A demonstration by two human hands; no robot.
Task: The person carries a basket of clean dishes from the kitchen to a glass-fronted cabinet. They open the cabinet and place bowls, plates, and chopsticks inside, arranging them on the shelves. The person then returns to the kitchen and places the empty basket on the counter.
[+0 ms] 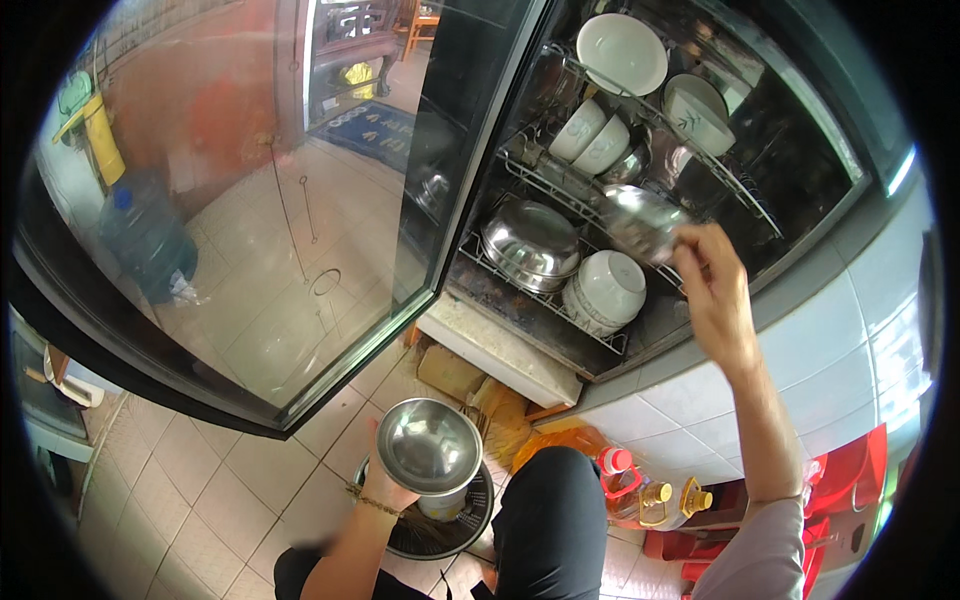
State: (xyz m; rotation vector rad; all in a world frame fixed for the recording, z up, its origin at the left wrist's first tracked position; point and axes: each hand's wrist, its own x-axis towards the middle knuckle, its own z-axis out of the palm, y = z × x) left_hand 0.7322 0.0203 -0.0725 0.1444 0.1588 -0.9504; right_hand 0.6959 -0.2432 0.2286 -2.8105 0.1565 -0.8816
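Observation:
My left hand (388,471) grips a stainless steel bowl (429,445) by its side, its hollow facing up. Beneath it on the floor is a dark slotted basket (481,510), holding a pale patterned bowl or cup (441,507) and what look like chopsticks. My right hand (712,289) reaches into the dish cabinet and pinches the edge of a shiny metal bowl or dish (645,221), blurred by motion, at the middle wire rack (559,184). Below, an upturned steel basin (531,240) and stacked white bowls (607,289) sit on the lower rack.
The cabinet's glass door (247,225) stands open at the left. White bowls (621,54) rest on the top rack, patterned bowls (589,139) on the middle one. Oil bottles (637,499) stand right of my knee, near red plastic stools (847,472).

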